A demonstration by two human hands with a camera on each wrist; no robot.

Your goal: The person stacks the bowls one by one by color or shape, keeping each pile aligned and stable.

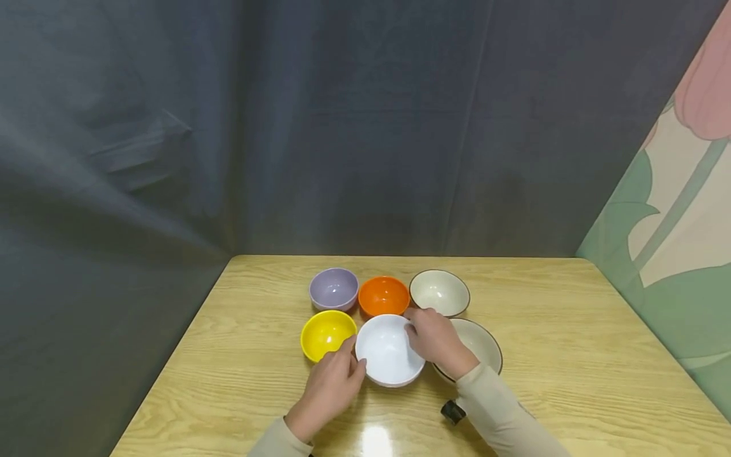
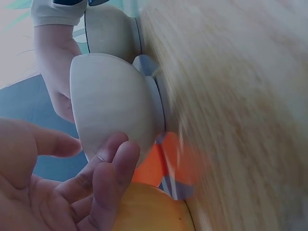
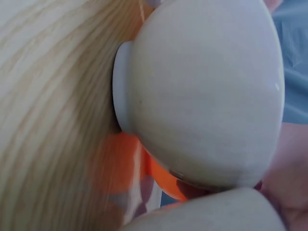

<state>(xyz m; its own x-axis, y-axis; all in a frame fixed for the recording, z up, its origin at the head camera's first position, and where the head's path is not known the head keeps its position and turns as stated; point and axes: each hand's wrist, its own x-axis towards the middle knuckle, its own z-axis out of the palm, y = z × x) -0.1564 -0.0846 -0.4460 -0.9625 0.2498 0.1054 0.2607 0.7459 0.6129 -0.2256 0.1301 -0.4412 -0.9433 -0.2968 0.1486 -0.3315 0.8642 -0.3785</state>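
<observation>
A white bowl [image 1: 390, 352] stands upright on the table, between both hands. At its left side, the left hand [image 1: 331, 384] holds it, thumb by the rim; in the left wrist view, curled fingers [image 2: 120, 156] lie against its outer wall. The right hand [image 1: 436, 339] grips the right rim with the thumb over the edge, its other fingers partly hidden behind the bowl. Close to the left hand is a yellow bowl [image 1: 320, 336]. Beneath the right wrist sits a cream bowl with a dark rim [image 1: 480, 346], partly covered. The right wrist view shows the white bowl's foot [image 3: 123, 89] on the wood.
Behind the white bowl stand an orange bowl [image 1: 384, 296], a purple bowl [image 1: 334, 289] and a second dark-rimmed cream bowl [image 1: 438, 292]. The bowls sit close together on the wooden table [image 1: 240, 381]. A dark curtain [image 1: 365, 127] hangs behind the table.
</observation>
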